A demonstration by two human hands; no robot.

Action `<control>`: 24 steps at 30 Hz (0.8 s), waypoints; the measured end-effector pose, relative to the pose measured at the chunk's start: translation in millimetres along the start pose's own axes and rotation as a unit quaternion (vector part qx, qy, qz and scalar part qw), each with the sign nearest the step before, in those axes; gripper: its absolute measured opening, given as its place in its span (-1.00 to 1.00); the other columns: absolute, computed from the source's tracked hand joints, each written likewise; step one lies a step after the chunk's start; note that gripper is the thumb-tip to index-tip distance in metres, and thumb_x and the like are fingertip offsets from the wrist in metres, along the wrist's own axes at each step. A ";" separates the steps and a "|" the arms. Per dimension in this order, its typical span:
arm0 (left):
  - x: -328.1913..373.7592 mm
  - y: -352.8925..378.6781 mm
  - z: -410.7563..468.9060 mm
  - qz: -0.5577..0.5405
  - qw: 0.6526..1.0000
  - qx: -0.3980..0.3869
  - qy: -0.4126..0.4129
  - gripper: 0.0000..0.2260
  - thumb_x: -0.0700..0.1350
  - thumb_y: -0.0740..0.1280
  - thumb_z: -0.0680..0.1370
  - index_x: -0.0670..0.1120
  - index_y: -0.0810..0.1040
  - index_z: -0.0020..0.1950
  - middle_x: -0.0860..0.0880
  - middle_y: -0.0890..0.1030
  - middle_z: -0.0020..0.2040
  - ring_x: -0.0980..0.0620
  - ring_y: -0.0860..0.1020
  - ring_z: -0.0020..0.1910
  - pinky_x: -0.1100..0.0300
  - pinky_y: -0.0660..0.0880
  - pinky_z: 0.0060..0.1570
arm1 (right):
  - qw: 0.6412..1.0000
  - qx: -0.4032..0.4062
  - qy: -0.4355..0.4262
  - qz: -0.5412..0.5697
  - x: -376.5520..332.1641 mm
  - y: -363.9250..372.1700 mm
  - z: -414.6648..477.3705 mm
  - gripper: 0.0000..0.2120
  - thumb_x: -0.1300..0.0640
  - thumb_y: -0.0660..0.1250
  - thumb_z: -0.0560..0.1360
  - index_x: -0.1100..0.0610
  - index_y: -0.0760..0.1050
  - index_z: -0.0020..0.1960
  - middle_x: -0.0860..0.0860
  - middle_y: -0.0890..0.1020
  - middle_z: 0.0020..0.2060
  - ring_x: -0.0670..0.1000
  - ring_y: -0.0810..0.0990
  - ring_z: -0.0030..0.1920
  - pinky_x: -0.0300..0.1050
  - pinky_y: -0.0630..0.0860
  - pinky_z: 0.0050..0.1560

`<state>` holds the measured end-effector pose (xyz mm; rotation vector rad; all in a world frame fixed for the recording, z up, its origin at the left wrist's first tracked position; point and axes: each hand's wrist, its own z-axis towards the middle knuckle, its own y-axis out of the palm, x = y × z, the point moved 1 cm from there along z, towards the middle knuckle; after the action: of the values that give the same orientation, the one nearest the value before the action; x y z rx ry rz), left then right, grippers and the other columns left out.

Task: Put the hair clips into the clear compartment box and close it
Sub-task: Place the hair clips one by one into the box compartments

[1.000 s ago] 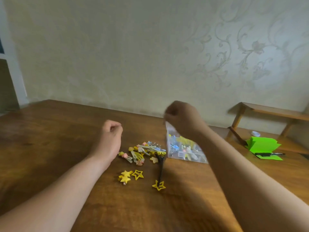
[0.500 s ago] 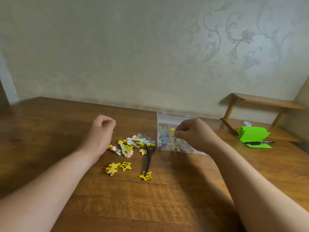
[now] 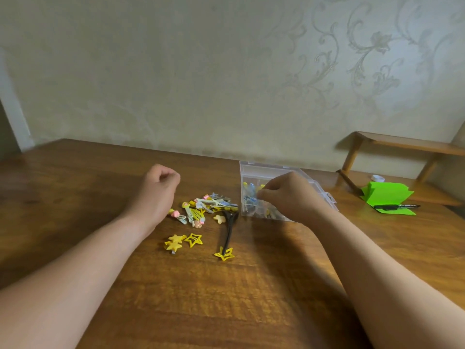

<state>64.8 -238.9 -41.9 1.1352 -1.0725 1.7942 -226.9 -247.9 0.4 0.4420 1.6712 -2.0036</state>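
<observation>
A clear compartment box (image 3: pixel 266 168) stands open on the wooden table (image 3: pixel 75 202), with several clips inside. My right hand (image 3: pixel 286 197) reaches into its front-left compartments, fingers pinched around what looks like a small yellow hair clip. A loose pile of hair clips (image 3: pixel 208 206) lies just left of the box. Nearer to me lie a solid yellow star clip (image 3: pixel 173 244), an outline star clip (image 3: pixel 193 240) and a long black clip (image 3: pixel 229 230) ending at another star (image 3: pixel 224 254). My left hand (image 3: pixel 158 192) hovers as a fist left of the pile, and nothing shows in it.
Green folded paper (image 3: pixel 386 195) with a black pen (image 3: pixel 395 206) lies at the right, under a low wooden shelf (image 3: pixel 402 144). A small white cap (image 3: pixel 377 178) sits behind the paper. The wall runs close behind the table's far edge.
My right hand came down from above the box into its compartments and stays there, pinched. The left hand has kept its fist by the pile. The camera shifted slightly.
</observation>
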 end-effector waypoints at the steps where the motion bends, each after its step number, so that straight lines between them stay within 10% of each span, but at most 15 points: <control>1: -0.3 0.3 0.4 0.000 1.000 0.000 -0.001 -0.92 -0.03 0.28 0.69 0.07 0.58 0.09 0.01 0.62 0.08 -0.09 0.61 0.13 -0.07 0.54 0.15 | 1.000 0.007 -0.004 0.003 -1.6 -1.6 -2.4 -0.75 0.01 0.41 0.60 0.14 0.75 -0.11 0.14 0.73 -0.25 0.06 0.59 -0.34 -0.15 0.46 -0.29; 8: 3.0 0.1 -3.4 0.011 1.000 0.006 -0.007 -0.90 -0.01 0.29 0.67 0.06 0.59 0.09 0.00 0.64 0.04 -0.07 0.62 0.09 0.07 0.47 -0.05 | 0.993 0.061 -0.094 0.028 -25.8 -8.1 -26.4 -0.82 0.05 0.36 0.63 -0.01 0.69 -0.10 -0.12 0.73 -0.21 -0.12 0.64 -0.22 -0.20 0.46 -0.28; 18: 13.1 1.0 -13.2 0.026 0.999 -0.027 -0.001 -0.87 -0.03 0.24 0.72 -0.01 0.57 0.15 -0.07 0.60 0.04 0.02 0.59 -0.03 0.33 0.54 -0.40 | 0.978 -0.043 -0.194 -0.064 -56.6 32.2 -53.3 -0.86 0.00 0.36 0.60 -0.09 0.69 0.07 -0.16 0.69 -0.10 -0.06 0.62 -0.09 -0.02 0.61 -0.06; 24: 10.9 1.0 -11.0 0.018 0.999 -0.027 -0.005 -0.88 -0.02 0.25 0.70 0.02 0.57 0.08 -0.05 0.60 0.02 0.00 0.62 -0.04 0.16 0.59 -0.33 | 0.952 -0.131 -0.264 -0.086 -80.8 47.3 -67.1 -0.75 -0.09 0.34 0.65 -0.16 0.66 0.29 -0.16 0.60 0.09 -0.09 0.58 0.05 -0.09 0.56 0.04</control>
<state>56.9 -227.5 -34.8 1.1000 -1.1480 1.7780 -137.8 -175.3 -8.2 -0.3211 1.6241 -1.7653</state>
